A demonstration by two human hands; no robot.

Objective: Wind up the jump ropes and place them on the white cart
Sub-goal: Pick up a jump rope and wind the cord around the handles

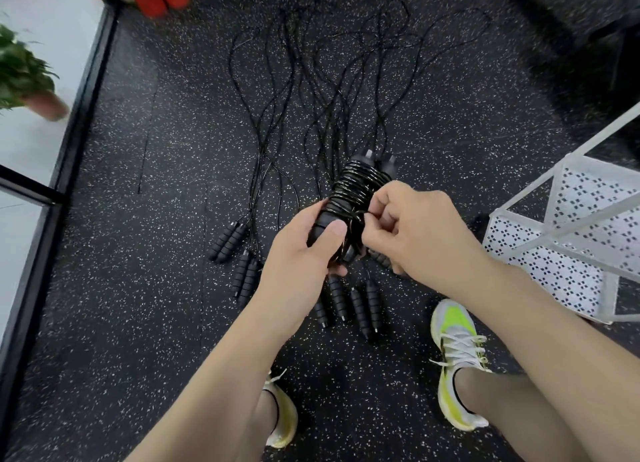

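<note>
Rope coils wrap a wound jump rope held above the floor at the middle of the view, its two handles side by side and its long axis running from near-left to far-right, with the handle caps pointing up toward the far right. The left hand grips the near end of the bundle, fingers curled beneath it and the thumb laid across the top. The right hand is at the right side of the bundle, its fingers curled and pinching the cord where a small knot or loop sits against the coils. On the speckled black floor beneath the hands lie loose jump ropes, their thin black cords trailing away toward the far side in overlapping curves. Their ribbed handles lie in pairs: one pair to the left, another pair just nearer, and further handles below the hands, pointing mostly near to far. The white cart stands at the right, its perforated shelves tilted in the wide-angle view. Two shoes, yellow and white, show near the bottom: the right shoe and the left shoe. A potted plant sits far left beyond a black frame.
</note>
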